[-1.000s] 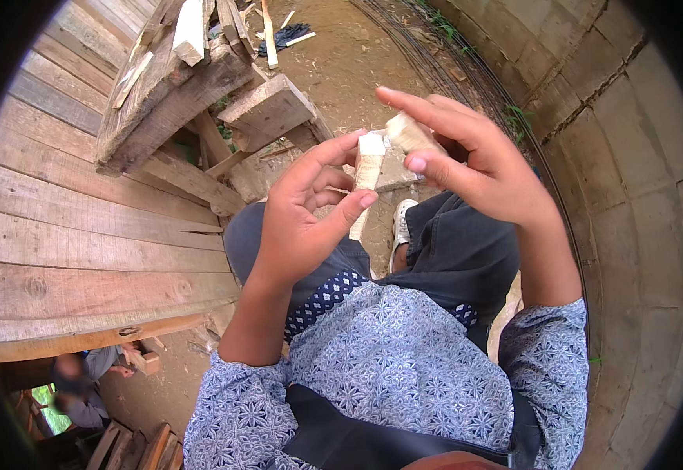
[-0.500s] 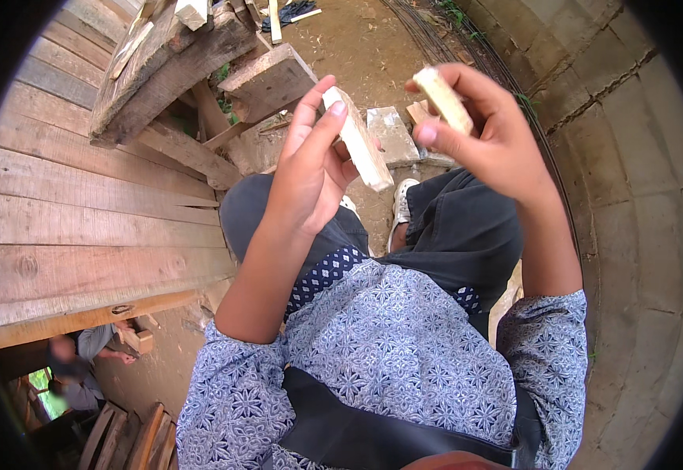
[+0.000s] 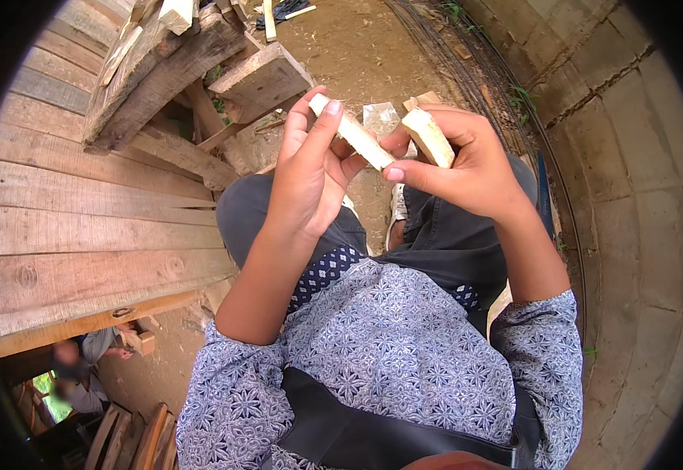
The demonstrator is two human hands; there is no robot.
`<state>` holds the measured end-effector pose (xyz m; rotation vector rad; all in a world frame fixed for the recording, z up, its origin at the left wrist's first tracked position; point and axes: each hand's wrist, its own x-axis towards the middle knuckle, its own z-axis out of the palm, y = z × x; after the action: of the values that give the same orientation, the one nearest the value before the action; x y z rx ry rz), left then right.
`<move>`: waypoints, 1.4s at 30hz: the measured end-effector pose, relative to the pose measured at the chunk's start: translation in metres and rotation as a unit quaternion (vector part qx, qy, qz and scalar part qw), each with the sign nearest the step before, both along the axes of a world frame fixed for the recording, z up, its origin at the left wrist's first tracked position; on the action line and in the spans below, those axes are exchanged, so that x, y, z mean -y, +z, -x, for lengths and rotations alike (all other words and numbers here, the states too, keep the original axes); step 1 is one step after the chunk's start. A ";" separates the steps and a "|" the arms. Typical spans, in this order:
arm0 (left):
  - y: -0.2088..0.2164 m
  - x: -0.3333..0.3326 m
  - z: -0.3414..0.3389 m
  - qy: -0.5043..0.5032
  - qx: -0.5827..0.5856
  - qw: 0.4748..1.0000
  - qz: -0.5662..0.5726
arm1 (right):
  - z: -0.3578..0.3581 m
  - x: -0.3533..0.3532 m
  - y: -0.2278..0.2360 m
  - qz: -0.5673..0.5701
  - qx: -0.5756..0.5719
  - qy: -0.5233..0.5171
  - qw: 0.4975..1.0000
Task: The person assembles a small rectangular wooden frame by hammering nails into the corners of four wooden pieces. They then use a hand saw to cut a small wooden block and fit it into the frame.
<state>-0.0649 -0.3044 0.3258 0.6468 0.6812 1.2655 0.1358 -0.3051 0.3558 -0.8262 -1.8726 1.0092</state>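
Note:
My left hand [image 3: 307, 168] is closed on a pale, narrow wooden block [image 3: 355, 135], its thumb pressing the upper end. The block slants down to the right, and its long pale face is turned up. In my right hand [image 3: 467, 164] sits a second, shorter wooden block [image 3: 428, 138], tucked between palm and fingers. My right thumb and a fingertip meet the lower right end of the left hand's block. Both hands are raised in front of my knees. The undersides of the two blocks are hidden by my fingers.
A rough timber bench [image 3: 157, 82] with wood offcuts stands at the upper left, beside a thick beam end [image 3: 259, 84]. Plank boarding [image 3: 98, 223] fills the left. A block wall [image 3: 623, 188] curves along the right. Another person [image 3: 94, 368] works at the lower left.
My right hand has come down and left with its block, and its thumb and a finger now touch the left hand's block. That block has shifted slightly to the left.

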 end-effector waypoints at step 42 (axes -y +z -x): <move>0.042 0.036 0.212 0.381 -0.304 0.854 -0.183 | 0.005 -0.022 -0.111 0.424 -0.242 -0.129 0.863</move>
<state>-0.2770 -0.3406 0.3680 1.1887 1.3225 1.9782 0.1312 -0.2835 0.2444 -1.1352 -0.8146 1.7026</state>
